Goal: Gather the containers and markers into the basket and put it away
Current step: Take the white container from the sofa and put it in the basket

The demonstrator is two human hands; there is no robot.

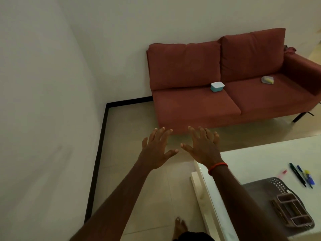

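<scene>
Left grip [157, 150], right grip [202, 146] both released, empty. My worry: bumping basket [278, 184] rolls markers [303, 176] off counter [251, 162].

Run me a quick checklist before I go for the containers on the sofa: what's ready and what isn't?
1. Hands free: ok. Left hand and right hand are open, holding nothing.
2. Containers located: ok. Teal container and clear container sit on the sofa seat.
3. Markers gathered: not ok. Markers lie on the table beside the basket.
4. Basket room: cannot tell. A divided tray overlaps it; whether it lies inside or on top is unclear.
</scene>
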